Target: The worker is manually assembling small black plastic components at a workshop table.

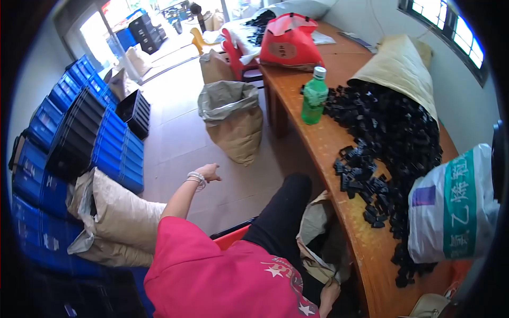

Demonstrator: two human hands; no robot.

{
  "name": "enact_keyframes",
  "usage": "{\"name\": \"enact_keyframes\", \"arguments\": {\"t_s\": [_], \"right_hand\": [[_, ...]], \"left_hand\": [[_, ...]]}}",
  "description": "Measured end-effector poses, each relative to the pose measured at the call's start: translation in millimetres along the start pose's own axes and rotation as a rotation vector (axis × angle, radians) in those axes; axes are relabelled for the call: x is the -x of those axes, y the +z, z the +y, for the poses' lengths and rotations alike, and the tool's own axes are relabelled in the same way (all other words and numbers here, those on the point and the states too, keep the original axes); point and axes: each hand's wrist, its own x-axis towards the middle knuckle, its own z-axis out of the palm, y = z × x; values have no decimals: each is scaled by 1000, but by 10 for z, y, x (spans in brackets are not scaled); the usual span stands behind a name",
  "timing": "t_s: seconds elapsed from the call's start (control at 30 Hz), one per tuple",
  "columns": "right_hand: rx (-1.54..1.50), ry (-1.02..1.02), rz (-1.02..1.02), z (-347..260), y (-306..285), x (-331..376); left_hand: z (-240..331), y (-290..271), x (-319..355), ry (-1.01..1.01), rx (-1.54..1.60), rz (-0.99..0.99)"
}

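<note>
My left hand, a bracelet at its wrist, is stretched out to the left over the tiled floor, fingers loosely apart and nothing in it. My right hand is low at my side, against the lower edge of an open tan paper bag wedged between my lap and the wooden table. Its grip is hidden. A big heap of small black plastic parts lies on the table, spilling from a tan sack. I wear a pink shirt and black trousers.
A green bottle stands by the heap. A white sack with green print lies at the near right, a red bag at the far end. On the floor are an open paper sack, stacked blue crates, black crates and filled sacks.
</note>
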Motion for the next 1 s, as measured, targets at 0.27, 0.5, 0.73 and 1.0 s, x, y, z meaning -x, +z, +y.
{"name": "enact_keyframes", "arguments": {"t_s": [0.27, 0.5, 0.73, 1.0], "right_hand": [[12, 7, -84, -133, -102, 223], [81, 30, -242, -662, -732, 405], [-134, -153, -87, -921, -1065, 469], [-191, -456, 234, -1176, -1571, 375]], "left_hand": [[-526, -858, -790, -112, 16, 294], [-43, -2183, -962, -323, -19, 422], [26, -2564, -1079, -377, -21, 382], [147, -2081, -1253, -264, -87, 479]]}}
